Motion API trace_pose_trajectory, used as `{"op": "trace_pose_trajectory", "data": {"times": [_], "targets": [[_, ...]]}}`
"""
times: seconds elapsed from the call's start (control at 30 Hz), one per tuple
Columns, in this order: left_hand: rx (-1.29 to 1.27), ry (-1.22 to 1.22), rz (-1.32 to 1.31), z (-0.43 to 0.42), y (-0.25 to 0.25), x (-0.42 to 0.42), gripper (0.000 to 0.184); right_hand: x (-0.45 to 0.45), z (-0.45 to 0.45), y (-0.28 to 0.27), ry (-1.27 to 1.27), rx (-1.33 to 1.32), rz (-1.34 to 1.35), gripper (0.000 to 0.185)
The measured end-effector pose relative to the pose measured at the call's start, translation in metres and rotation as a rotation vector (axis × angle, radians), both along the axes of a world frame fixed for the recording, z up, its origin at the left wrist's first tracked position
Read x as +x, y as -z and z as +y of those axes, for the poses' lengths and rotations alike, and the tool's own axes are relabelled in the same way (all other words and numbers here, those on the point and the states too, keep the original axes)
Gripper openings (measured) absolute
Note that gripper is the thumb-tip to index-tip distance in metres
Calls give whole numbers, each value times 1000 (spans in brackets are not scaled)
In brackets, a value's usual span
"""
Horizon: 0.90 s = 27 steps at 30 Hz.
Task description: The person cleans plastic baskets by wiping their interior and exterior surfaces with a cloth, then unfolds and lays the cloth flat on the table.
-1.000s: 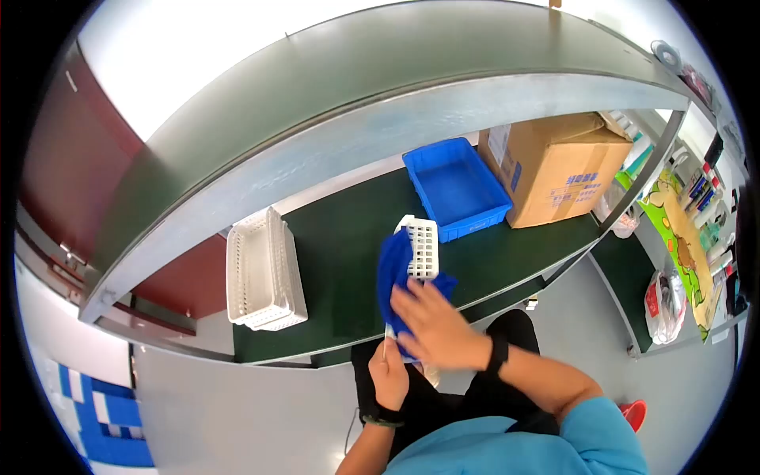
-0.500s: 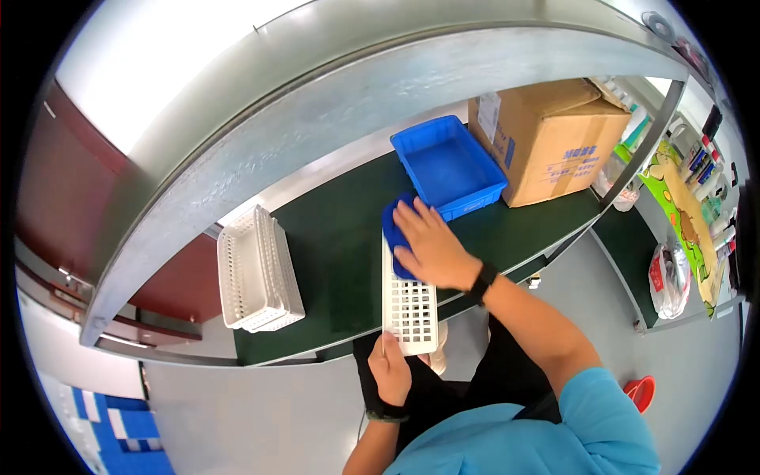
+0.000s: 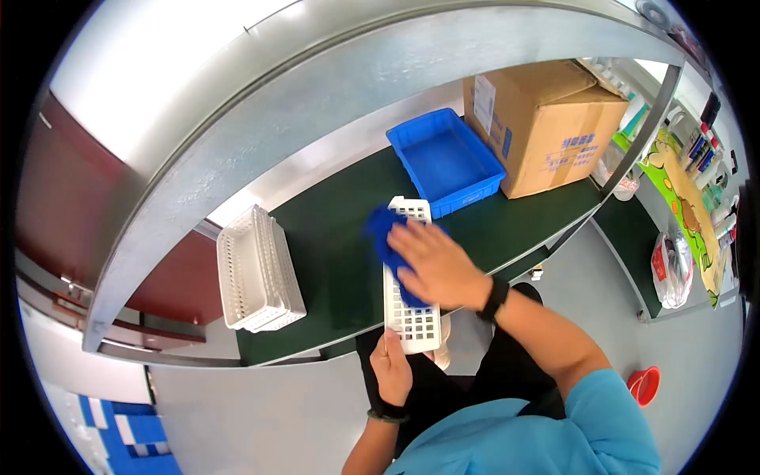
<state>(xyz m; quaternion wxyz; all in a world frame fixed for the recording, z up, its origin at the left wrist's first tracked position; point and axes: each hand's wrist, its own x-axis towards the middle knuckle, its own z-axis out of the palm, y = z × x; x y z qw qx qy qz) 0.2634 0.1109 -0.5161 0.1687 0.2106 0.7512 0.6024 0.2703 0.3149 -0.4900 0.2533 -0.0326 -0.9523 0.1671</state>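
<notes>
A narrow white plastic basket [image 3: 416,324] with a grid of square holes reaches over the front edge of the dark green shelf [image 3: 336,261]. My left hand [image 3: 391,370] grips its near end, thumb on top. Over its middle, my right hand [image 3: 440,265] presses a blue cloth [image 3: 384,233], its fingers laid along the fabric. The cloth hides part of the grid and hangs past the basket's left side. Both hands touch the basket or the cloth on it.
Stacked white baskets [image 3: 257,269] stand at the left of the shelf. A blue tray [image 3: 445,158] and a cardboard box [image 3: 546,127] stand at the back right. A metal beam [image 3: 332,83] crosses above. A red bucket [image 3: 645,385] is on the floor.
My right hand and the blue cloth have slid toward me along the basket, uncovering its far end. My left hand keeps its grip in nearly the same place.
</notes>
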Motion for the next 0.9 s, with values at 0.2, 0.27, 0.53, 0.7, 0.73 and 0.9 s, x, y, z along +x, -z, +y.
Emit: {"op": "trace_pose_trajectory", "data": {"times": [0.2, 0.27, 0.53, 0.7, 0.73, 0.9], "targets": [[44, -19, 13, 6, -4, 1, 40, -50, 45, 22, 190, -130, -18, 59], [111, -90, -5, 12, -7, 5, 47, -38, 27, 18, 191, -39, 47, 59], [79, -43, 0, 4, -3, 2, 44, 68, -75, -14, -253, -100, -119, 52], [-2, -59, -86, 0, -14, 6, 50, 75, -75, -12, -252, -22, -151, 52], [0, -29, -73, -2, -12, 2, 53, 66, -68, -14, -220, -47, -118, 52], [300, 56, -174, 7, -6, 12, 49, 19, -18, -7, 46, -67, -7, 51]]}}
